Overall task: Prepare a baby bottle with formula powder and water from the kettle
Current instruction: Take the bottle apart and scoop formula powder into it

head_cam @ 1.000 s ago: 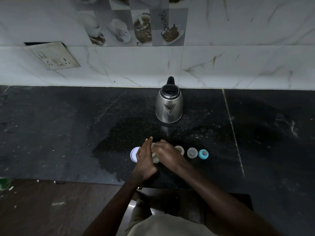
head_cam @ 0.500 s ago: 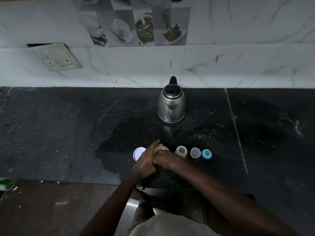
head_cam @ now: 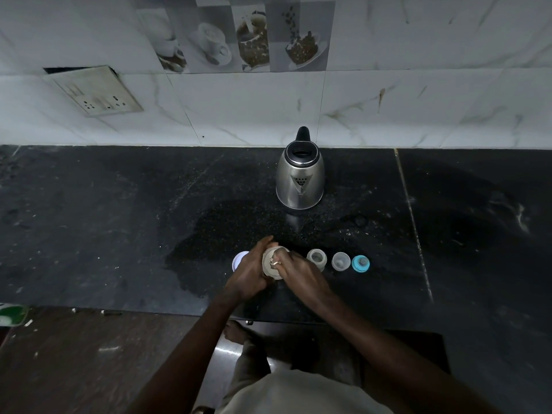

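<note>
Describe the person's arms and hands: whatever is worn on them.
Both forearms are bare, no sleeves, watch or gloves in view. The right hand wears a thin gold-coloured ring on one finger. The left hand shows no jewellery.

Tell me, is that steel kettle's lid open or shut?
Open. The shiny steel kettle shows a dark open mouth at its top, and its black lid stands raised behind.

Formula jar (head_cam: 273, 262) contents, lid (head_cam: 240, 260) half hidden behind left hand (head_cam: 249, 274).
</note>
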